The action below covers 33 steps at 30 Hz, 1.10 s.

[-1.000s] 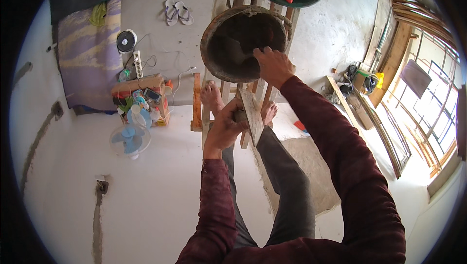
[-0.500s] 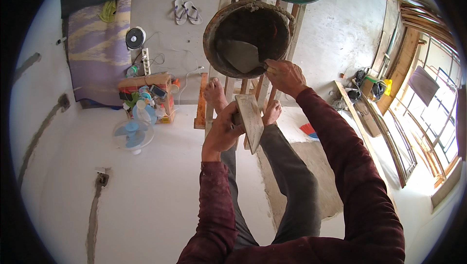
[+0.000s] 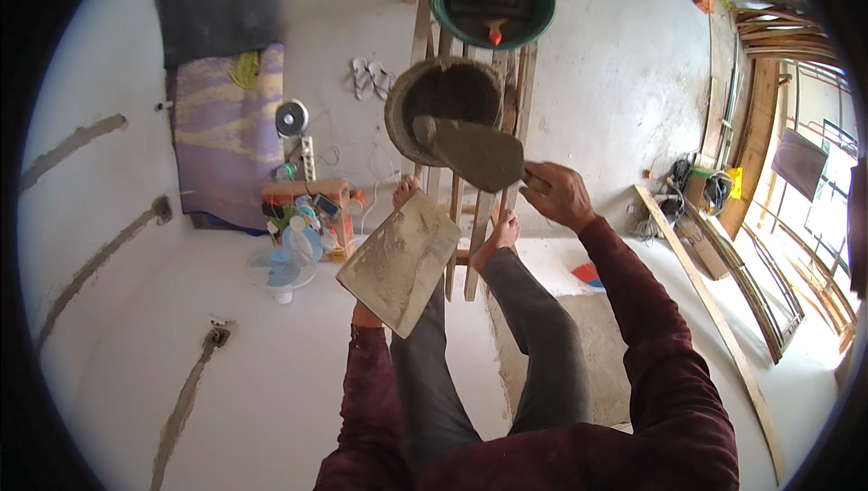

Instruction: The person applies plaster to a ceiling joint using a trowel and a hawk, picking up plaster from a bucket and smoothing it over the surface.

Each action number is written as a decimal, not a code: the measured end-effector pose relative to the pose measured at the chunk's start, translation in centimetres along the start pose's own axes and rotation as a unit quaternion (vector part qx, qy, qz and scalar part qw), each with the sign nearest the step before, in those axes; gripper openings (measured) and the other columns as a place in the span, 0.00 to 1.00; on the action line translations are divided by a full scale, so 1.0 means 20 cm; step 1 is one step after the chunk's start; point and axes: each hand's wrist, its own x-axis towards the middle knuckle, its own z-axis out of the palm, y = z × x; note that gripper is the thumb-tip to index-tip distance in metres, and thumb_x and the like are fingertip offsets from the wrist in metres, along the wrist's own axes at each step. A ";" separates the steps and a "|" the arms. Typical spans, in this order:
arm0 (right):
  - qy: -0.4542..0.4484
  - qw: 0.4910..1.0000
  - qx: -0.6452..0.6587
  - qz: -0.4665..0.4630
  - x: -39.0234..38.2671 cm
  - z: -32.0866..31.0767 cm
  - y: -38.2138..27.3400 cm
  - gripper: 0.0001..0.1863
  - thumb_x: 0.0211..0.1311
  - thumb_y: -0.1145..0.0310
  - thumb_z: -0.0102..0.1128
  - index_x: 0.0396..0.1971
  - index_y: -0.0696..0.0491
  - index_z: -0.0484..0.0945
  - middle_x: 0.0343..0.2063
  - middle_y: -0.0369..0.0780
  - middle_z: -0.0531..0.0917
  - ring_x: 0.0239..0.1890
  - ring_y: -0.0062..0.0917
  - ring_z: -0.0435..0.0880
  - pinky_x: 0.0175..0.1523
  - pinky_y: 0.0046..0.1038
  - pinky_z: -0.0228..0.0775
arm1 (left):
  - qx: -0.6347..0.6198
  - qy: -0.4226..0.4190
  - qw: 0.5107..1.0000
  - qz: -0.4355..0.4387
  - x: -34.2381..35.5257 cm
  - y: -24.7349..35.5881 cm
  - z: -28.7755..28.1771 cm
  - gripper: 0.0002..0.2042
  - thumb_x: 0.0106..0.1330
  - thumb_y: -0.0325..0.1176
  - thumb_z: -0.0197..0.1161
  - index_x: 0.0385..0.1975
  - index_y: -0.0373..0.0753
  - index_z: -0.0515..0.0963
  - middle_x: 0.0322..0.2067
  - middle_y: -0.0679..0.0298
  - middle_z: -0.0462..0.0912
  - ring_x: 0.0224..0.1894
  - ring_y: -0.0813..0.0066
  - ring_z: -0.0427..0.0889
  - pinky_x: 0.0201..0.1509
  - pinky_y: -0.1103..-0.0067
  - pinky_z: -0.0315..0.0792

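Trowel (image 3: 484,155) and board (image 3: 401,260) are the two tools in use. The trowel's broad blade hangs over the near right side of a round, crusted bucket (image 3: 394,125), its tip pointing left; whether blade and rim touch cannot be told. A grey lump (image 3: 425,127) shows at the tip, and the blade wears a dark coat of what looks like wet mortar.

The right hand (image 3: 561,194) is closed around the handle end, at the right of the blade. The left hand is hidden beneath the board, with only the wrist (image 3: 365,316) showing at the near edge, so how its fingers stand cannot be told. The board lies tilted, nearer than the bucket and to its left, with streaks of paste on its upper face.

The trowel should feel stiff and fairly light, but nose-heavy once loaded; the handle is the place to hold it, with the blade level, since soft paste slides easily. The board looks rigid and flat, probably slick where damp, and is best carried from underneath, near its middle. The bucket, likely heavy, would want both hands at its rim.

Beyond it, a green basin (image 3: 547,16) holds a red-handled brush (image 3: 495,36). Bucket and basin sit on wooden slats (image 3: 480,247).
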 end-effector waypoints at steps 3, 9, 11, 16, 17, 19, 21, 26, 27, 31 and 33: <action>0.003 0.999 -0.015 -0.028 -0.15 -0.48 -0.36 0.18 0.49 0.70 0.71 0.43 0.53 0.82 0.29 0.41 0.84 0.32 0.38 0.85 0.36 0.35 0.77 | 0.017 -0.009 1.000 0.025 -0.17 0.36 0.07 0.26 0.57 0.31 0.72 0.56 0.34 0.73 0.48 0.61 0.81 0.50 0.69 0.80 0.56 0.74 0.73; 0.048 0.990 -0.075 -0.105 -0.48 -1.59 -1.25 0.18 0.49 0.71 0.72 0.43 0.53 0.81 0.28 0.41 0.84 0.30 0.37 0.85 0.35 0.33 0.77 | 0.062 -0.042 0.989 0.131 -0.49 1.20 0.30 0.26 0.57 0.31 0.72 0.56 0.33 0.72 0.49 0.60 0.81 0.51 0.68 0.80 0.56 0.73 0.73; 0.076 0.986 -0.099 -0.110 -0.65 -1.94 -1.52 0.18 0.50 0.71 0.72 0.43 0.54 0.81 0.29 0.41 0.84 0.30 0.37 0.85 0.35 0.33 0.77 | 0.086 -0.072 0.979 0.172 -0.55 1.47 0.43 0.26 0.57 0.31 0.72 0.56 0.33 0.72 0.49 0.59 0.81 0.51 0.67 0.80 0.56 0.73 0.73; 0.158 0.964 -0.112 -0.180 -1.00 -2.47 -1.88 0.16 0.57 0.65 0.70 0.43 0.55 0.82 0.32 0.44 0.85 0.33 0.39 0.85 0.39 0.35 0.79 | 0.151 -0.107 0.940 0.287 -0.78 2.07 0.67 0.27 0.56 0.30 0.72 0.56 0.33 0.72 0.49 0.58 0.81 0.51 0.66 0.80 0.57 0.73 0.73; 0.163 0.950 -0.164 -0.210 -1.01 -2.56 -1.92 0.15 0.57 0.65 0.69 0.43 0.55 0.82 0.33 0.44 0.85 0.34 0.40 0.85 0.40 0.36 0.80 | 0.154 -0.112 0.931 0.311 -0.79 2.19 0.69 0.27 0.56 0.30 0.72 0.56 0.32 0.72 0.49 0.58 0.81 0.51 0.66 0.80 0.57 0.73 0.73; 0.180 0.944 -0.198 -0.194 -1.13 -2.74 -2.15 0.15 0.58 0.65 0.69 0.43 0.55 0.81 0.32 0.44 0.85 0.34 0.40 0.85 0.40 0.37 0.80 | 0.165 -0.132 0.909 0.360 -0.82 2.46 0.76 0.27 0.56 0.30 0.72 0.56 0.32 0.72 0.49 0.58 0.81 0.51 0.66 0.80 0.57 0.72 0.73; 0.235 0.916 -0.250 -0.209 -1.24 -2.84 -2.24 0.13 0.59 0.66 0.68 0.41 0.56 0.80 0.31 0.43 0.84 0.33 0.39 0.85 0.39 0.36 0.79 | 0.195 -0.151 0.875 0.417 -0.89 2.74 0.86 0.27 0.56 0.30 0.72 0.56 0.32 0.72 0.49 0.57 0.81 0.51 0.65 0.80 0.57 0.72 0.73; 0.339 0.843 -0.333 -0.251 -1.50 -3.04 -2.46 0.11 0.59 0.68 0.67 0.38 0.56 0.77 0.27 0.41 0.81 0.30 0.37 0.84 0.36 0.37 0.77 | 0.270 -0.152 0.766 0.563 -1.21 3.23 0.97 0.27 0.56 0.30 0.72 0.56 0.32 0.72 0.50 0.56 0.81 0.52 0.64 0.80 0.57 0.72 0.73; 0.367 0.837 -0.327 -0.241 -1.51 -3.07 -2.42 0.13 0.58 0.69 0.68 0.40 0.56 0.77 0.27 0.42 0.81 0.29 0.40 0.84 0.36 0.39 0.76 | 0.286 -0.173 0.736 0.589 -1.20 3.36 1.04 0.27 0.56 0.30 0.72 0.56 0.32 0.72 0.50 0.56 0.80 0.52 0.64 0.80 0.57 0.72 0.73; 0.414 0.809 -0.341 -0.240 -1.62 -3.17 -2.60 0.11 0.59 0.68 0.65 0.38 0.57 0.77 0.20 0.44 0.80 0.24 0.41 0.82 0.33 0.39 0.74 | 0.330 -0.150 0.623 0.693 -1.48 3.69 1.11 0.27 0.56 0.30 0.72 0.56 0.31 0.72 0.50 0.55 0.80 0.52 0.63 0.80 0.57 0.71 0.73; 0.423 0.816 -0.338 -0.201 -1.64 -3.18 -2.64 0.10 0.59 0.69 0.64 0.37 0.57 0.77 0.17 0.44 0.78 0.20 0.39 0.81 0.31 0.39 0.73 | 0.344 -0.155 0.569 0.731 -1.51 3.82 1.20 0.27 0.56 0.30 0.72 0.56 0.31 0.72 0.50 0.55 0.80 0.52 0.63 0.80 0.57 0.71 0.73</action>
